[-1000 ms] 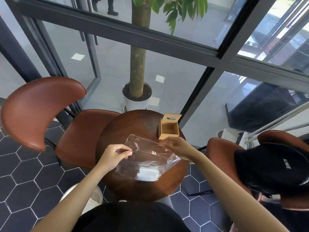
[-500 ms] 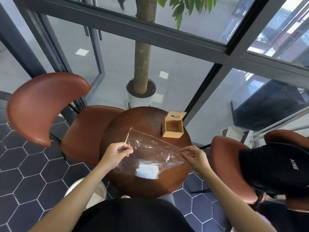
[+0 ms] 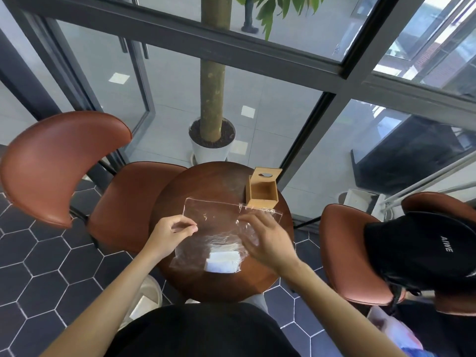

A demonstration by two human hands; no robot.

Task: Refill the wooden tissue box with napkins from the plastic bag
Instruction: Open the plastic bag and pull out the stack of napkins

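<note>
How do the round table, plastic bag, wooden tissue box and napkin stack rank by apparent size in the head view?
1. round table
2. plastic bag, spread flat on the table
3. and 4. wooden tissue box and napkin stack look alike in area; the stack lies nearer the camera, so I will not rank them.

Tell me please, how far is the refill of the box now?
Done: the wooden box stands open and looks empty. In hand: the left hand pinches the plastic bag at its edge, and the right hand reaches into it. Left: the napkins lie inside the bag; none is in the box yet.
</note>
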